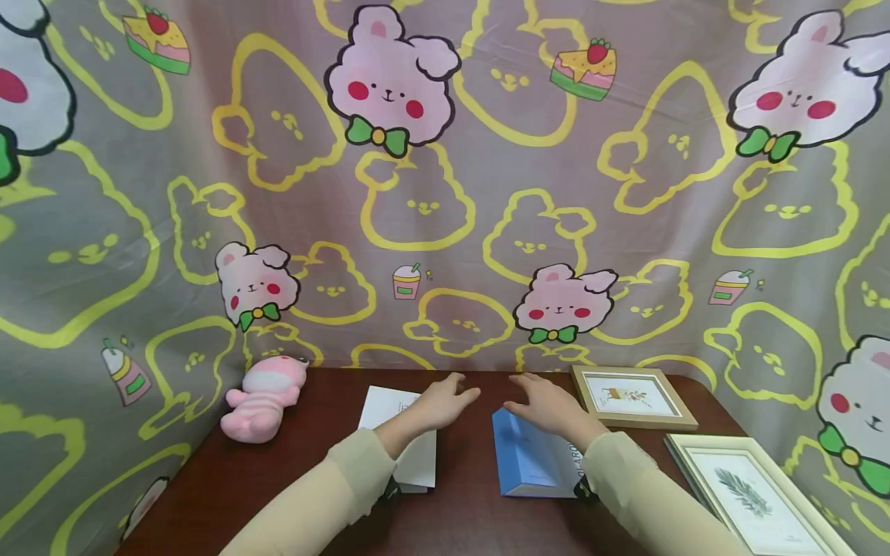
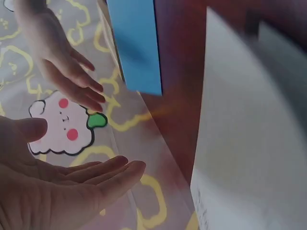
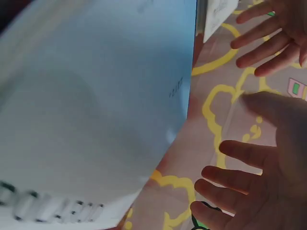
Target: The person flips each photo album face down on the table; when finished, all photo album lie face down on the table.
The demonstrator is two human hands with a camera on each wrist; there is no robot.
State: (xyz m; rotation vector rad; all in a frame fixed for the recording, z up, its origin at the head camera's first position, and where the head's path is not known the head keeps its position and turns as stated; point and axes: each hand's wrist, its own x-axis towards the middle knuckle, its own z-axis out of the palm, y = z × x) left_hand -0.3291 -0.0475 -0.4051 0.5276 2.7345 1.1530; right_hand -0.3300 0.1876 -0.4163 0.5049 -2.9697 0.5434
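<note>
On the surface (image 1: 467, 471), white book (image 1: 419, 461) lies below left hand (image 1: 438, 404), blue book (image 1: 530, 457) below right hand (image 1: 551, 405), apart. Both grips spread, holding nothing. Neither book lifted; can't tell if handling is done or pending.

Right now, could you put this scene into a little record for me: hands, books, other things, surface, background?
Left hand: the left hand is raised by the white book, fingers extended, holding nothing
Right hand: the right hand is raised by the blue book, fingers extended, holding nothing
Books: two, lying apart
Toy: pink plush toy, left of the white book
Frames: leaf-print frame and smaller-looking wooden frame, both to the right
Surface: dark reddish-brown table
Background: cartoon-printed curtain
</note>
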